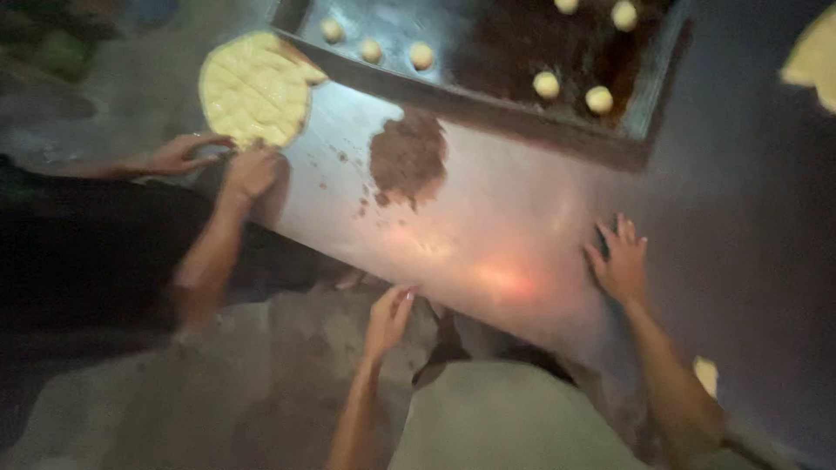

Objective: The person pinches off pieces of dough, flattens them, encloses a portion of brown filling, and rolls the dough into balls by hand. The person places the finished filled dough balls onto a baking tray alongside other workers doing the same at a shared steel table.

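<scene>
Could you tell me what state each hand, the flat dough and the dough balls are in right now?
left hand: empty, fingers curled at the metal table edge.
right hand: empty, spread flat on the table.
flat dough: pressed out, dimpled, overhanging the corner.
co-worker's hands: at the dough's edge.
dough balls: round, unpressed, in the tray.
brown powder patch: spread on table.

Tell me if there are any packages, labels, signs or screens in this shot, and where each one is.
None in view: only a metal worktable, a flat scored dough round, small dough balls in a tray, and bare hands.
</scene>
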### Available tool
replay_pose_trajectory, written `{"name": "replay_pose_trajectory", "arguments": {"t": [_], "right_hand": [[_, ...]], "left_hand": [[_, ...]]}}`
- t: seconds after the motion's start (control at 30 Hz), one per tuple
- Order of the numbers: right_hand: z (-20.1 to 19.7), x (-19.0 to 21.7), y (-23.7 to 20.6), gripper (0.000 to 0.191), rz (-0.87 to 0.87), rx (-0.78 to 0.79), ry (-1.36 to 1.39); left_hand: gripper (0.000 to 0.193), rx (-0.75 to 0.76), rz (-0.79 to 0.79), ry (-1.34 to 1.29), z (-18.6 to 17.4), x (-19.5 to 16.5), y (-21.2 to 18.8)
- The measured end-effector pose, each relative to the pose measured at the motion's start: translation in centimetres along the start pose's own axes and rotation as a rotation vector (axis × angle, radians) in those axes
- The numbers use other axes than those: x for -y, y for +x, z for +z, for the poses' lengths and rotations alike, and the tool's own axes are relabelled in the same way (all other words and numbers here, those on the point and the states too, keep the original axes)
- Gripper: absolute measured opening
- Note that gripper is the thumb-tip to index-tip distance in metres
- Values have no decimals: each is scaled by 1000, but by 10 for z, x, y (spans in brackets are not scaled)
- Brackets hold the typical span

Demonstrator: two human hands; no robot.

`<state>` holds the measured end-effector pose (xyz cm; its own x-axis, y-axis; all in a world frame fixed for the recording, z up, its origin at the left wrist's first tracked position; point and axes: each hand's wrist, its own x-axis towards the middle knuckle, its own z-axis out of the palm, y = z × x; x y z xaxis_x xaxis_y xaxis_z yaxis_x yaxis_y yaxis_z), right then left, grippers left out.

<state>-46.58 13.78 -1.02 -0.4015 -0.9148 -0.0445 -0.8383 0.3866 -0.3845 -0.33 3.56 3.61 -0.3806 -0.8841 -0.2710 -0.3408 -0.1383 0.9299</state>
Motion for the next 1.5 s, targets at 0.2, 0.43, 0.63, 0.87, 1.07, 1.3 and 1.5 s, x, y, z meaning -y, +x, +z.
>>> {"name": "replay_pose_trajectory", "arguments": {"t": [0.2,0.43,0.63,0.87,1.07,1.3,1.5], "right_hand": [[-79,-156,-160,49,352,-33,181],[-79,-186,-261,43,230,-159,-212],[-100,-113,-253,50,613,168,307],[-122,11,-165,45,-569,-34,411],[-112,87,-79,31,-153,180,462],[-43,156,35,34,-352,305,427],[18,227,166,43,-363,117,610]], "left_hand": [[29,392,54,13,125,-21,13],[27,774,448,155,311,-59,6],[52,1029,-252,-124,361,-61,-35],[45,637,-514,-989,325,-63,-24],[44,259,-387,-896,200,-46,5],[65,70,-488,-874,92,-13,-16],[68,26,-460,-532,46,11,-15]]}}
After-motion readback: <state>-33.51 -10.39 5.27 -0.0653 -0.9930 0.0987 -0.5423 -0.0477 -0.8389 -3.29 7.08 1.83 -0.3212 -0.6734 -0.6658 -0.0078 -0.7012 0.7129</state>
